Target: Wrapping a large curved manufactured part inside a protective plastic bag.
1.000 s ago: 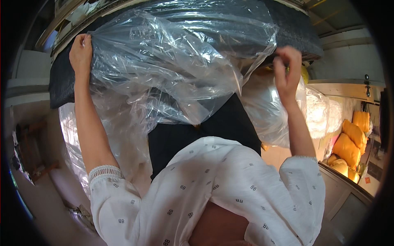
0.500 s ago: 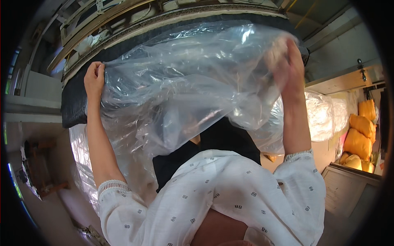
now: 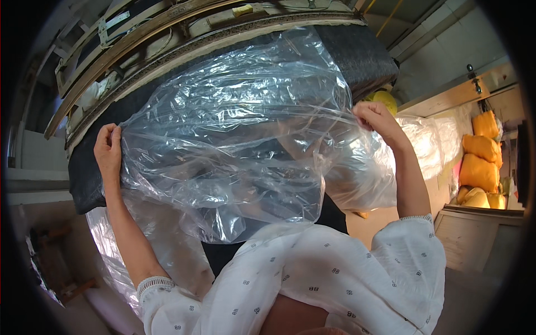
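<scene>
A wide sheet of clear plastic film (image 3: 234,128) stretches between my two hands, wrinkled and shiny. My left hand (image 3: 108,146) pinches its left edge above the black-covered bench (image 3: 365,53). On the other side, my right hand (image 3: 375,118) grips the right edge, with folds drawn tight toward the fingers. The film lies partly over the bench, and its near part hangs down in front of my body. More clear film drapes below, on the left and right. The film's exact thickness or layers cannot be made out.
Behind the bench runs a long machine frame (image 3: 184,34) with wooden and metal rails. A yellow round thing (image 3: 385,101) sits beyond my right hand. Stacked yellow-orange bundles (image 3: 480,164) stand at the far right, above a pale cabinet (image 3: 469,237). Bunched clear film (image 3: 430,142) lies nearby.
My right hand, blurred before, has come down and slightly left. My left hand has also moved lower and left. The film between them now lies flatter and is pulled tauter.
</scene>
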### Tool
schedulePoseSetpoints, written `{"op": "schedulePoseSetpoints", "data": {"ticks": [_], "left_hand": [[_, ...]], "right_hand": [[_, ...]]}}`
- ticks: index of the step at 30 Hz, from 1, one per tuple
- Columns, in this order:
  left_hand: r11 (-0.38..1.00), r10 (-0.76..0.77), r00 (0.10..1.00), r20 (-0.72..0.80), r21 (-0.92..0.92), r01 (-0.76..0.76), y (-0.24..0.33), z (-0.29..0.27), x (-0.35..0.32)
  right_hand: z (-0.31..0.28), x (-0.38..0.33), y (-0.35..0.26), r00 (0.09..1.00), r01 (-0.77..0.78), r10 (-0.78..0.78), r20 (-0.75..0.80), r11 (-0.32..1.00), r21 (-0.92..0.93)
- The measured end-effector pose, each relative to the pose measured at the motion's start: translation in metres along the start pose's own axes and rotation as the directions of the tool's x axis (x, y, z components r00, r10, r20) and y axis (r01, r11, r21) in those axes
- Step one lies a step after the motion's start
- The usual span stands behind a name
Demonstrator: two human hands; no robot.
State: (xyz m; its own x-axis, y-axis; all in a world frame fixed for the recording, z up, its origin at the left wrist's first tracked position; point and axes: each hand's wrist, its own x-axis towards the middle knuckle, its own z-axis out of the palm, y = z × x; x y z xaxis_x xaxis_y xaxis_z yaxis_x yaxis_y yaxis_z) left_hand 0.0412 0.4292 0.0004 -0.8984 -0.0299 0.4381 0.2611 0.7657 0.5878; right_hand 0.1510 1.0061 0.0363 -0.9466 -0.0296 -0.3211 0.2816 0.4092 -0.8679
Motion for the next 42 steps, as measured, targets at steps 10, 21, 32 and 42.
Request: {"op": "schedulePoseSetpoints", "data": {"ticks": [10,21,32,42], "left_hand": [[0.993,0.002,0.999,0.04,-0.116,0.002,0.008,-0.001,0.007],[0.992,0.047,0.997,-0.068,0.116,-0.039,0.025,-0.07,-0.046],[0.96,0.034,0.989,-0.147,0.278,0.009,0.089,-0.101,-0.145],[0.776,-0.436,0.76,-0.481,-0.629,0.047,0.128,-0.062,-0.088]], "right_hand": [[0.05,0.099,-0.066,0.45,0.593,-0.886,-0.109,0.388,-0.706],[0.059,0.102,-0.034,0.616,0.303,-0.782,-0.098,0.35,-0.886],[0.017,0.167,-0.027,0.654,0.394,-0.705,-0.274,0.626,-0.673],[-0.005,0.202,-0.07,0.72,0.678,-0.533,-0.444,0.676,0.288]]}}
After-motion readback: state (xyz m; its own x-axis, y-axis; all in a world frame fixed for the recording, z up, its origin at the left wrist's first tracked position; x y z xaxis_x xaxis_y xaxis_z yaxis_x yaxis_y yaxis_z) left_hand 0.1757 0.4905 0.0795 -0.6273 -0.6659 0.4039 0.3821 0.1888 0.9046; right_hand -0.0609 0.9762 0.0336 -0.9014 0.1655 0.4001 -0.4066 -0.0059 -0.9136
